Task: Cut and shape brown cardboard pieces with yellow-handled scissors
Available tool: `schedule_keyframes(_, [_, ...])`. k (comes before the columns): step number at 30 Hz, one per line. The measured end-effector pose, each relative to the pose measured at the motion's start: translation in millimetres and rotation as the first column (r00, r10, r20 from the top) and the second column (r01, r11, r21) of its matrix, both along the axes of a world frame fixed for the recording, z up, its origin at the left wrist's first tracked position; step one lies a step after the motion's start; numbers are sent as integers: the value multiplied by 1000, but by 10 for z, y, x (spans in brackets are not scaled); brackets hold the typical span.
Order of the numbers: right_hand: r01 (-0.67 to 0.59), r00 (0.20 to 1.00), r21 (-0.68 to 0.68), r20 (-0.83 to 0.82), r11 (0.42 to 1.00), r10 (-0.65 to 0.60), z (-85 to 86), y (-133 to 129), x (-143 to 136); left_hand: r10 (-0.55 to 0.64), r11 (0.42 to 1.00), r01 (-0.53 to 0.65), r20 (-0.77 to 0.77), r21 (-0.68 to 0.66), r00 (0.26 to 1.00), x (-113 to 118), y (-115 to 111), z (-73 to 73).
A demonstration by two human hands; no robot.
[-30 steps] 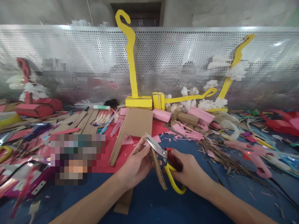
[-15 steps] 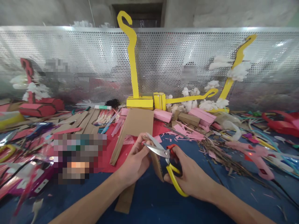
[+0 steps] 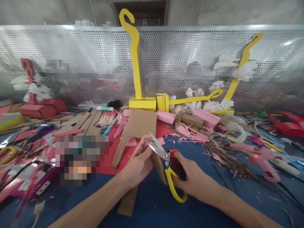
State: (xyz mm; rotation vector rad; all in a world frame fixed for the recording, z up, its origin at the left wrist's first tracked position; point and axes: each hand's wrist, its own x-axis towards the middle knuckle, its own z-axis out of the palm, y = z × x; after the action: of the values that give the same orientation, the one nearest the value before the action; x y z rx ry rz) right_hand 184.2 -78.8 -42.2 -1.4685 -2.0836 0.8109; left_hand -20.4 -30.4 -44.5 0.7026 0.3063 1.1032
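A brown corrugated-cardboard strip [image 3: 160, 168] is held above the blue bench [image 3: 154, 209], its long axis slanting from upper left to lower right. The left hand [image 3: 139, 161] has its grip clasping the upper end; the right hand [image 3: 191, 177] wraps its grip around the scissors [image 3: 167, 155], parted metal blades pointing forward-left. Beyond, a flat cardboard panel [image 3: 143, 122] overlies red paper [image 3: 104, 169]; a green-and-white tube [image 3: 104, 108] lies behind.

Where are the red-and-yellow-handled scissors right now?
Head view, lower half, just right of centre: the scissors are in the right hand, blades open at the cardboard strip held in the left hand.
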Motion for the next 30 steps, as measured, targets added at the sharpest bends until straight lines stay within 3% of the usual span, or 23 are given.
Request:
schedule_keyframes(10, [21, 1000, -36, -15, 999, -21, -27, 37, -35, 19, 997, -17, 22, -81, 1000, 10, -10, -11])
schedule_keyframes(21, [120, 993, 216, -7, 969, -121, -121, 118, 27, -34, 999, 34, 10, -22, 999, -22, 10, 2])
schedule_keyframes(30, [81, 996, 120, 33, 989, -85, -40, 35, 0, -44, 998, 45, -27, 46, 999, -19, 4, 20])
